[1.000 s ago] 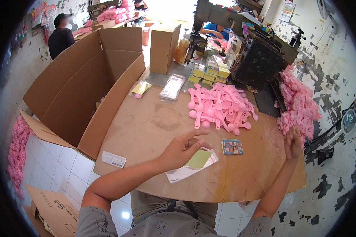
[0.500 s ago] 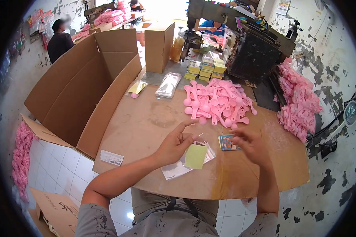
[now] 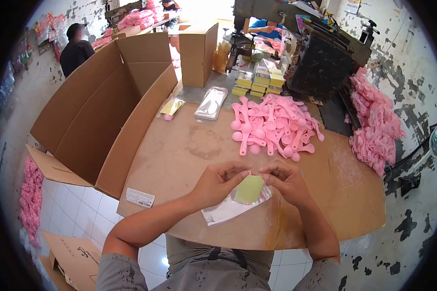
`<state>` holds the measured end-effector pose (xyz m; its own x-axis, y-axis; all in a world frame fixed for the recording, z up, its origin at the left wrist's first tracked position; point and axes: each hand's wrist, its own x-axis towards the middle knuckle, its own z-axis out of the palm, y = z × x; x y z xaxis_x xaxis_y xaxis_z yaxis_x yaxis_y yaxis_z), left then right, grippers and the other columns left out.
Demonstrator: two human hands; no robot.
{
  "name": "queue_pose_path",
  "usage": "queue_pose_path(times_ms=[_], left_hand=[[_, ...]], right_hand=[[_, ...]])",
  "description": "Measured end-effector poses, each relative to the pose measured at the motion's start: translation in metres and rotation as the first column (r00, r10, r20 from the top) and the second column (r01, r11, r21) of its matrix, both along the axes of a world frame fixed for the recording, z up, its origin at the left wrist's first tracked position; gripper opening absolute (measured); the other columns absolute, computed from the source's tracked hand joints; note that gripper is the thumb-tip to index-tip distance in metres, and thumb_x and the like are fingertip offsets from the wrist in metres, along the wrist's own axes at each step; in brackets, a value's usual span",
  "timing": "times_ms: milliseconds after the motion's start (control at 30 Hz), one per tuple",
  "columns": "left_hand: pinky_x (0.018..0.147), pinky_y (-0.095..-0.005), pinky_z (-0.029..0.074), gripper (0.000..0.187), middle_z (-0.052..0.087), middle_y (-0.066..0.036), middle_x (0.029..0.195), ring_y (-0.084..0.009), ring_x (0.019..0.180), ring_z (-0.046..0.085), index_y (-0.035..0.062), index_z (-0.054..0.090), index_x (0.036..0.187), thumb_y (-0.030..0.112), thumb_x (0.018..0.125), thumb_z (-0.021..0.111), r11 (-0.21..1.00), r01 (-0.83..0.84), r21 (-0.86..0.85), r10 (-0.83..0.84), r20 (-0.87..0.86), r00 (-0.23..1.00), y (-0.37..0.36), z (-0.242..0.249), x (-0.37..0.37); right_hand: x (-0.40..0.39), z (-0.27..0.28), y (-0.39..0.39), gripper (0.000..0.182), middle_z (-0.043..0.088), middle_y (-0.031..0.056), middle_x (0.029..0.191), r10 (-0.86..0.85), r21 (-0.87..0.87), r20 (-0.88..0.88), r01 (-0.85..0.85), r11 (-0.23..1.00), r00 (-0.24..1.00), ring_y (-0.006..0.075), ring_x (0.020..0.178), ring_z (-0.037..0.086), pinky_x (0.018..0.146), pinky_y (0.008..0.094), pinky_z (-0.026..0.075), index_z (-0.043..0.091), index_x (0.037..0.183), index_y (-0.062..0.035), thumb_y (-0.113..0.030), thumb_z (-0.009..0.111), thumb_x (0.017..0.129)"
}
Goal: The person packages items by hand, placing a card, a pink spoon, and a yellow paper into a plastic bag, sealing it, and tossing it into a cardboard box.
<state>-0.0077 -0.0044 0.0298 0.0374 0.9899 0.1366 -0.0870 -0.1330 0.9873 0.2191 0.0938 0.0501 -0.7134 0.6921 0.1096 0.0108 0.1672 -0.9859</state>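
My left hand (image 3: 221, 183) pinches the upper left of a small clear plastic bag with a pale yellow-green card (image 3: 249, 189) inside. Thumb and fingers of my right hand (image 3: 287, 183) are closed at the bag's upper right edge. Beneath the card, more clear plastic bags (image 3: 223, 213) lie flat on the cardboard-covered table (image 3: 179, 167). Just beyond both hands sits a pile of pink plastic spoons (image 3: 272, 123). My right hand mostly hides a small stack of printed cards.
A large open carton (image 3: 90, 114) stands left of the table. Behind lie a pack of clear bags (image 3: 211, 103), a bagged card with a spoon (image 3: 172, 107) and card stacks (image 3: 257, 80). Pink pieces (image 3: 374, 123) heap at right. A person (image 3: 76, 48) stands far left.
My right hand has moved left from above the printed cards to the bag's edge. The yellow-green card has shifted slightly right and up with my left hand.
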Motion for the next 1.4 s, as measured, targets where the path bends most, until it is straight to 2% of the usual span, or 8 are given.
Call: queue_pose_path(times_ms=[133,233,333,433,633,833,1233,1400], left_hand=[[0.08,-0.026,0.059,0.025,0.076,-0.01,0.109,-0.0118,0.093,0.072,-0.0024,0.072,0.121,0.014,0.103,0.068,0.998,-0.054,0.022,0.054,-0.018,0.998,0.005,-0.016,0.0],[0.079,-0.0256,0.059,0.025,0.076,-0.01,0.11,-0.0113,0.092,0.072,-0.0014,0.073,0.122,0.013,0.102,0.068,0.996,-0.013,0.093,0.01,0.038,0.999,0.008,-0.02,-0.002],[0.08,-0.0263,0.059,0.025,0.076,-0.01,0.111,-0.0113,0.092,0.072,0.0002,0.073,0.123,0.011,0.102,0.067,0.986,0.031,0.164,-0.024,-0.049,0.999,0.008,-0.015,-0.005],[0.084,-0.028,0.06,0.025,0.076,-0.012,0.112,-0.0126,0.096,0.072,-0.0021,0.072,0.123,0.01,0.103,0.065,0.993,0.054,0.1,-0.049,-0.046,0.998,0.006,-0.012,-0.005],[0.089,-0.0346,0.06,0.025,0.075,-0.013,0.112,-0.0178,0.099,0.072,-0.006,0.073,0.115,0.013,0.106,0.06,0.998,0.033,-0.046,-0.025,0.175,0.984,0.007,-0.009,-0.003],[0.089,-0.0299,0.059,0.027,0.075,-0.013,0.112,-0.0162,0.101,0.072,-0.0058,0.067,0.126,0.008,0.103,0.064,0.996,0.067,-0.058,-0.065,0.041,0.997,0.013,-0.019,-0.002],[0.089,-0.0285,0.059,0.029,0.074,-0.01,0.114,-0.0137,0.101,0.071,-0.0035,0.066,0.13,0.007,0.104,0.064,0.995,0.084,-0.049,-0.083,0.019,0.996,0.014,-0.018,-0.003],[0.089,-0.0269,0.058,0.03,0.073,-0.008,0.115,-0.012,0.103,0.069,-0.0011,0.064,0.134,0.008,0.105,0.062,0.998,0.05,-0.04,-0.048,0.028,0.998,0.016,-0.016,-0.005]], right_hand=[[0.0,-0.005,-0.001,0.014,0.065,0.0017,0.104,-0.055,-0.003,-0.041,0.055,0.998,0.998,0.0075,0.087,0.064,0.074,0.023,0.052,0.074,0.11,0.0005,-0.003,0.071,0.097],[0.006,-0.014,0.007,0.016,0.065,0.0029,0.104,-0.006,-0.047,-0.116,0.0,0.999,0.993,0.008,0.086,0.064,0.073,0.0229,0.052,0.074,0.111,0.0017,-0.003,0.072,0.096],[0.01,-0.02,0.012,0.014,0.066,0.0051,0.105,0.027,0.021,-0.156,-0.024,0.999,0.987,0.0093,0.085,0.064,0.072,0.0234,0.052,0.074,0.109,0.0024,-0.001,0.07,0.096],[0.012,-0.024,0.012,0.013,0.066,0.0062,0.106,0.009,-0.023,-0.156,-0.013,1.0,0.988,0.0102,0.084,0.064,0.072,0.0241,0.052,0.074,0.107,0.0028,0.0,0.069,0.096],[0.016,-0.019,0.012,0.013,0.067,0.0063,0.105,0.013,0.012,-0.116,-0.012,1.0,0.993,0.0104,0.085,0.065,0.073,0.0253,0.053,0.074,0.106,0.0051,-0.002,0.069,0.095],[0.015,-0.013,0.006,0.015,0.069,0.0046,0.104,-0.043,0.094,0.017,0.041,0.995,0.999,0.0088,0.088,0.066,0.076,0.0251,0.054,0.073,0.109,0.0045,-0.002,0.072,0.095],[0.013,-0.021,0.008,0.032,0.068,0.0062,0.107,-0.047,-0.027,-0.053,0.046,0.999,0.997,0.0109,0.1,0.066,0.088,0.0271,0.054,0.062,0.129,0.0031,-0.001,0.068,0.097],[0.015,-0.018,0.007,0.035,0.068,0.0049,0.108,0.1,-0.033,0.009,-0.1,0.994,0.995,0.0105,0.1,0.065,0.088,0.0272,0.054,0.061,0.13,0.0044,-0.003,0.07,0.097]])
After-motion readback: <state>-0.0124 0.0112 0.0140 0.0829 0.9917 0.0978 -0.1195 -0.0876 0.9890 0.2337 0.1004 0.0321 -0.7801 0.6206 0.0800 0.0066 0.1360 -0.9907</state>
